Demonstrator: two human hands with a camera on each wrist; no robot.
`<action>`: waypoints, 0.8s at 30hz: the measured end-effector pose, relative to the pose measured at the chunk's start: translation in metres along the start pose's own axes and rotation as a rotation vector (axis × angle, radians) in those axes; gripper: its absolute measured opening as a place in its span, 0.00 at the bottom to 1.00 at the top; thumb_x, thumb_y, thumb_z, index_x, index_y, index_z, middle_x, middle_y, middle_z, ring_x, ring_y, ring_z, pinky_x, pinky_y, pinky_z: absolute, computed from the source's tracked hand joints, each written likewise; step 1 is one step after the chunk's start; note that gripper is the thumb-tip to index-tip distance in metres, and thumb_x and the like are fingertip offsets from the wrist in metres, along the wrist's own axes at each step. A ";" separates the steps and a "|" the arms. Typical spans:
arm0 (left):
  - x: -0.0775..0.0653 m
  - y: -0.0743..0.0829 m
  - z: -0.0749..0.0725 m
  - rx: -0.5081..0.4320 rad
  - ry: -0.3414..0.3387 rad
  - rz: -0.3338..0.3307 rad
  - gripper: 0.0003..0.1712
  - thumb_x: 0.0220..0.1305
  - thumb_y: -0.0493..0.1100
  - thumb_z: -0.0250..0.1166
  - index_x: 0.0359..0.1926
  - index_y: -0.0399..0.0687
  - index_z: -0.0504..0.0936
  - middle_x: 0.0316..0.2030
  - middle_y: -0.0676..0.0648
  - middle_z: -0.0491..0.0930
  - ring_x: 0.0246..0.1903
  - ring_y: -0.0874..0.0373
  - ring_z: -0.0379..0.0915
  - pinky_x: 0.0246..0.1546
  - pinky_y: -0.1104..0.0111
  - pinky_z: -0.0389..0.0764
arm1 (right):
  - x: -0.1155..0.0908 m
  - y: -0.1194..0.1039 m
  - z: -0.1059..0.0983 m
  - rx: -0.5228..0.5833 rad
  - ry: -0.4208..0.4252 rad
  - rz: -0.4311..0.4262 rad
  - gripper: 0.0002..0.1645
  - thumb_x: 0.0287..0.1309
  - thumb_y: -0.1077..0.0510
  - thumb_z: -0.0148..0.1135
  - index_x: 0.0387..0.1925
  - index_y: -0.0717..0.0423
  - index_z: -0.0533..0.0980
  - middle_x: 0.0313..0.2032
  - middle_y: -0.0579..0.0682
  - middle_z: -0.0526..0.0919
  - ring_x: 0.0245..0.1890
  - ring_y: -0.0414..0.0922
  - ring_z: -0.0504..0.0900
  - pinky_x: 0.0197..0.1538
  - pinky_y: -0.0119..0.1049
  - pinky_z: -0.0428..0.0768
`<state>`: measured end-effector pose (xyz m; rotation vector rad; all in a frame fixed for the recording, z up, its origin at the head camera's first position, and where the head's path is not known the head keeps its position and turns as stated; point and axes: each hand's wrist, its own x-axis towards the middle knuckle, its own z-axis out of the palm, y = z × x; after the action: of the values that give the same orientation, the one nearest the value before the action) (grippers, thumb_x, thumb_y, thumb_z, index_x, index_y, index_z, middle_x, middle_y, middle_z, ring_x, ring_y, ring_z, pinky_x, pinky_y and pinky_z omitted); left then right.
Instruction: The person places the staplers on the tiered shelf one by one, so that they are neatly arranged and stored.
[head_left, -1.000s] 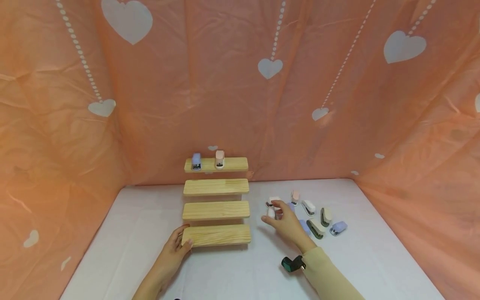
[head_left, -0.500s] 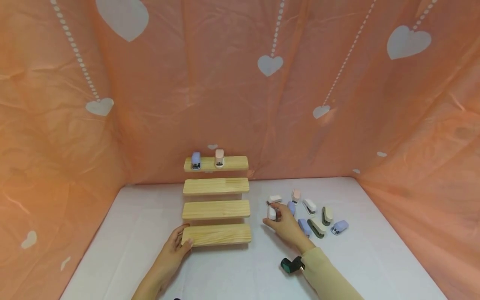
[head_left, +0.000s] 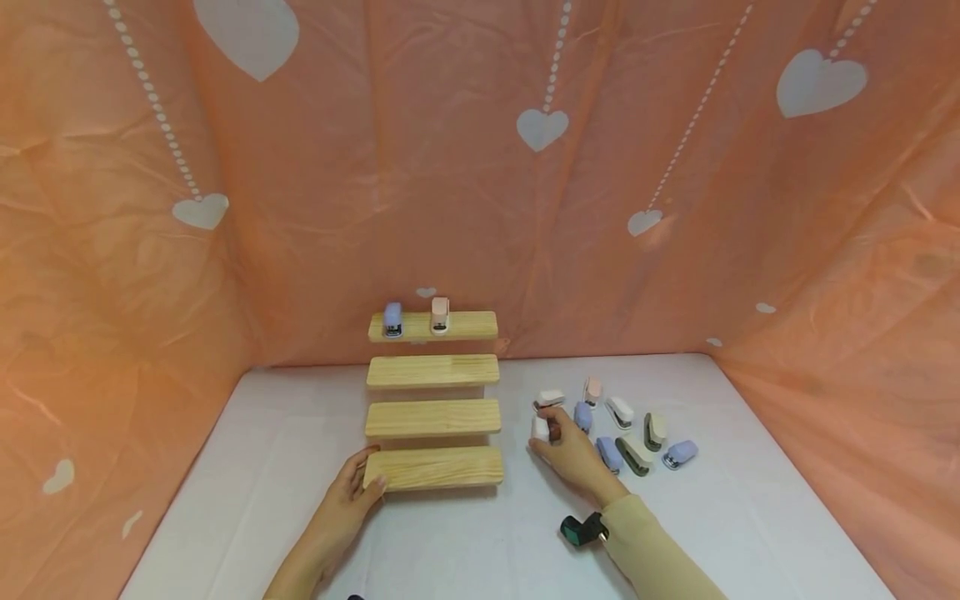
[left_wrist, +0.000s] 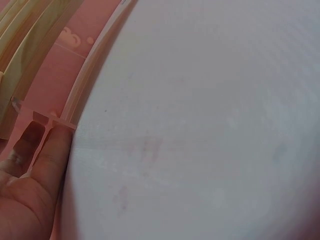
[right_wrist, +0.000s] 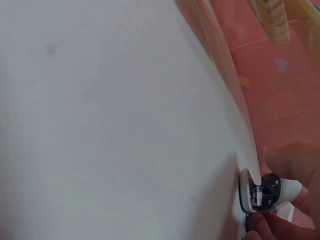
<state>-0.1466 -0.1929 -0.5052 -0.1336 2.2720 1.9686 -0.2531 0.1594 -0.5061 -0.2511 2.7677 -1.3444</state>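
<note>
My left hand (head_left: 347, 498) grips the left end of the lowest board of a stepped wooden display rack (head_left: 435, 469), thumb on the front edge. In the left wrist view, fingers (left_wrist: 52, 155) lie against a clear piece under the boards (left_wrist: 37, 47). With thumb and fingers my right hand (head_left: 573, 454) pinches a small white stapler (head_left: 540, 428). The right wrist view shows that stapler (right_wrist: 265, 192) with its base at the white tabletop; whether it touches is unclear. A lilac stapler (head_left: 392, 320) and a pink stapler (head_left: 439, 316) stand on the top board.
Around the right hand lie several staplers: white (head_left: 550, 399), pink (head_left: 592, 391), lilac (head_left: 680, 454) and cream-and-green (head_left: 634, 456). A dark device (head_left: 583, 530) sits at the right wrist. Orange cloth (head_left: 465, 183) with hearts hangs behind and at both sides of the table.
The right hand stays near the same place, with the white stapler turned and shifted slightly. The left hand keeps its place on the rack. The head view has tilted a little.
</note>
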 end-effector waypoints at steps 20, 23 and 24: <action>-0.001 0.001 0.001 -0.025 0.009 -0.005 0.35 0.69 0.50 0.60 0.71 0.53 0.55 0.71 0.35 0.53 0.69 0.41 0.52 0.64 0.54 0.66 | -0.002 -0.017 -0.012 0.072 0.020 0.003 0.29 0.56 0.48 0.70 0.57 0.49 0.72 0.48 0.52 0.77 0.38 0.42 0.77 0.35 0.35 0.79; -0.002 0.002 0.002 -0.019 0.009 0.002 0.36 0.69 0.50 0.60 0.71 0.52 0.54 0.71 0.34 0.54 0.69 0.40 0.53 0.64 0.53 0.65 | -0.002 -0.027 -0.017 0.045 0.039 -0.023 0.29 0.55 0.47 0.70 0.57 0.49 0.72 0.48 0.50 0.78 0.38 0.41 0.77 0.36 0.35 0.78; -0.002 0.002 0.002 -0.016 0.011 0.002 0.36 0.69 0.50 0.60 0.71 0.51 0.54 0.71 0.34 0.54 0.69 0.40 0.53 0.64 0.53 0.65 | -0.001 -0.030 -0.019 0.036 0.047 -0.038 0.30 0.55 0.48 0.71 0.57 0.49 0.72 0.48 0.50 0.78 0.37 0.41 0.78 0.37 0.35 0.79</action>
<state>-0.1450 -0.1905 -0.5031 -0.1438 2.2648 1.9918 -0.2504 0.1558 -0.4706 -0.2751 2.7878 -1.4257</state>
